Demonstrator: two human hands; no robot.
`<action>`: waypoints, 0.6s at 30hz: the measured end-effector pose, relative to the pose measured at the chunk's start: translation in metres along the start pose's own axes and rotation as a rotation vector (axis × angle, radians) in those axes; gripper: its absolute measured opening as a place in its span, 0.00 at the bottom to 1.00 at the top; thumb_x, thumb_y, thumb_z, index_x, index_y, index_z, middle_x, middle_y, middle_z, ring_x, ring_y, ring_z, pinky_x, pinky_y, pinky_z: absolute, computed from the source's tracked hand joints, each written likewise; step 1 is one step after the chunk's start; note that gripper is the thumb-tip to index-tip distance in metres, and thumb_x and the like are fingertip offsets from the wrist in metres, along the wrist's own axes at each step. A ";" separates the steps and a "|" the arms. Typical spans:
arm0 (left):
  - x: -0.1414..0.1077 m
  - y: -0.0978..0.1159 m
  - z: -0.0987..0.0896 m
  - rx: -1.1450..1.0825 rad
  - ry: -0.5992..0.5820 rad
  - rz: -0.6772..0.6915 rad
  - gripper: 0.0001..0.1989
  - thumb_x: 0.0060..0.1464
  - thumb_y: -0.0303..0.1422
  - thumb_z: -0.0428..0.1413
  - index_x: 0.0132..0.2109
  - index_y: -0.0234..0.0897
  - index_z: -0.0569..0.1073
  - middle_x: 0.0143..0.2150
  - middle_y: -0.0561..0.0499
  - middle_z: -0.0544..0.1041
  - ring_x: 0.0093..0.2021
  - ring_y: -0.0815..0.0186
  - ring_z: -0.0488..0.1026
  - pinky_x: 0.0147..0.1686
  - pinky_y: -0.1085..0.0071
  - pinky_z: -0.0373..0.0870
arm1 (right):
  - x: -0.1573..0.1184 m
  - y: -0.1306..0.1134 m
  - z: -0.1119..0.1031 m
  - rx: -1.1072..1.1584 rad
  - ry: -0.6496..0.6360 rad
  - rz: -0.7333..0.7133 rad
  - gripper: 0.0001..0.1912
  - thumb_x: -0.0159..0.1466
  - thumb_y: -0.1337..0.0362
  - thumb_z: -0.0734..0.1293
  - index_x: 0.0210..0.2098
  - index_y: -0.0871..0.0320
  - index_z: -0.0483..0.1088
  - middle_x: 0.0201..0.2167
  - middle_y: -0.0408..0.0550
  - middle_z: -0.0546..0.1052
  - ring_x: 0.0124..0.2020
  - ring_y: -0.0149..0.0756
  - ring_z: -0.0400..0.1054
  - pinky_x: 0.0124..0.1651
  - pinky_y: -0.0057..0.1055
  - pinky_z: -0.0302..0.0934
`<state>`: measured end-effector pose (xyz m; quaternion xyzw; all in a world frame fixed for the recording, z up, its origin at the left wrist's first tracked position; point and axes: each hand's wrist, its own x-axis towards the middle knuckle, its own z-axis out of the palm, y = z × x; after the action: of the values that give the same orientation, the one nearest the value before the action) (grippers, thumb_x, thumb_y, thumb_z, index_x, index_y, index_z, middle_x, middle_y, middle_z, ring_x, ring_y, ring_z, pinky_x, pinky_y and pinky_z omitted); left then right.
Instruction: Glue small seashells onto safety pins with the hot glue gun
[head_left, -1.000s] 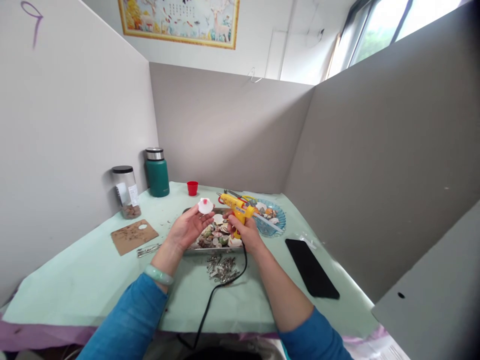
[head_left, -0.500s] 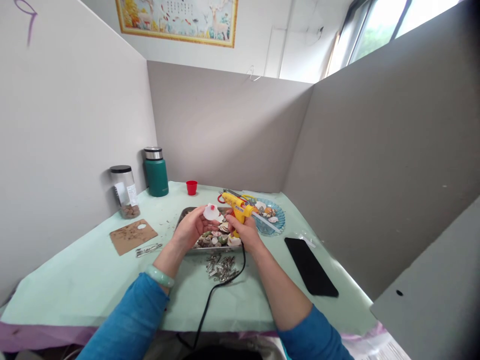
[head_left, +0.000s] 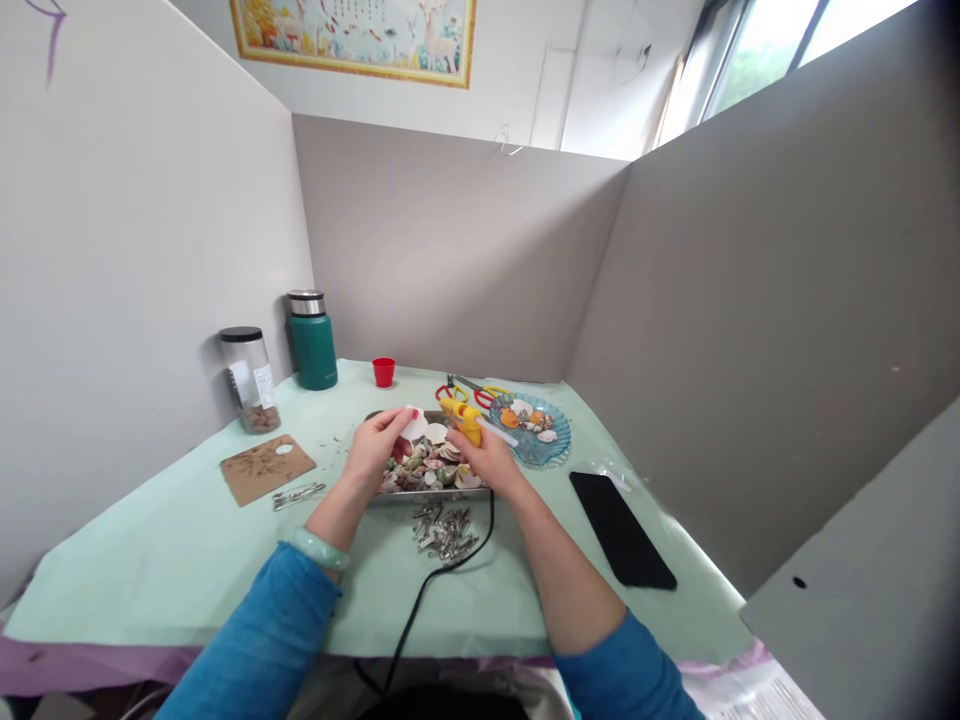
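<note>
Shell (head_left: 415, 427), white, sits between the thumb and fingertips of our left hand (head_left: 371, 452), gripped near its edge, most likely so that much of its face is left uncovered; a small red spot shows by the fingertips. It is above the tray (head_left: 435, 495), about midway between the side edges of the table (head_left: 202, 570). Our right hand (head_left: 489, 460) is closed round the glue gun (head_left: 463, 417), whose nozzle points mainly left, towards the shell; whether a finger presses the trigger we cannot tell. The glue stick (head_left: 498, 432) juts from the back. The cord (head_left: 420, 600) runs down over the front edge, perhaps so that it does not cross our hands.

We have the tray just below both hands, which probably spares us reaching. Clips (head_left: 446, 534) lie heaped between it and the front edge, also close by. To the right of the gun is the dish (head_left: 553, 457); pliers (head_left: 472, 386) lie behind, near the far edge. We suppose the bottle (head_left: 313, 350) and jar (head_left: 251, 385) stand by the left edge, and the cup (head_left: 384, 374) near the far edge, to leave our arms room.
</note>
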<state>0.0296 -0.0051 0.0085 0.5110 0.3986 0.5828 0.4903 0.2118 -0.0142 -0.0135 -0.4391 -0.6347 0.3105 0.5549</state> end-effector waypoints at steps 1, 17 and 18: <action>0.001 0.000 -0.002 0.007 0.032 0.012 0.20 0.43 0.45 0.61 0.37 0.32 0.76 0.19 0.54 0.71 0.16 0.74 0.64 0.14 0.79 0.55 | -0.001 -0.001 -0.002 -0.159 -0.012 -0.064 0.14 0.54 0.52 0.68 0.33 0.56 0.69 0.30 0.44 0.69 0.32 0.35 0.63 0.35 0.30 0.58; 0.001 -0.003 -0.001 0.008 -0.107 0.013 0.22 0.47 0.43 0.59 0.45 0.33 0.76 0.40 0.45 0.77 0.25 0.69 0.73 0.23 0.74 0.69 | -0.001 0.006 -0.009 -0.739 -0.132 -0.140 0.11 0.57 0.56 0.67 0.34 0.56 0.73 0.35 0.48 0.73 0.35 0.36 0.65 0.36 0.30 0.55; -0.001 -0.002 -0.001 0.028 -0.142 0.024 0.22 0.47 0.43 0.59 0.46 0.33 0.76 0.39 0.45 0.77 0.26 0.69 0.73 0.23 0.74 0.70 | -0.001 0.002 -0.010 -0.690 -0.103 -0.186 0.11 0.58 0.56 0.65 0.32 0.56 0.73 0.33 0.48 0.73 0.35 0.36 0.65 0.37 0.30 0.55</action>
<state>0.0288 -0.0052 0.0061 0.5627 0.3647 0.5453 0.5030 0.2219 -0.0150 -0.0135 -0.5248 -0.7666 0.0480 0.3669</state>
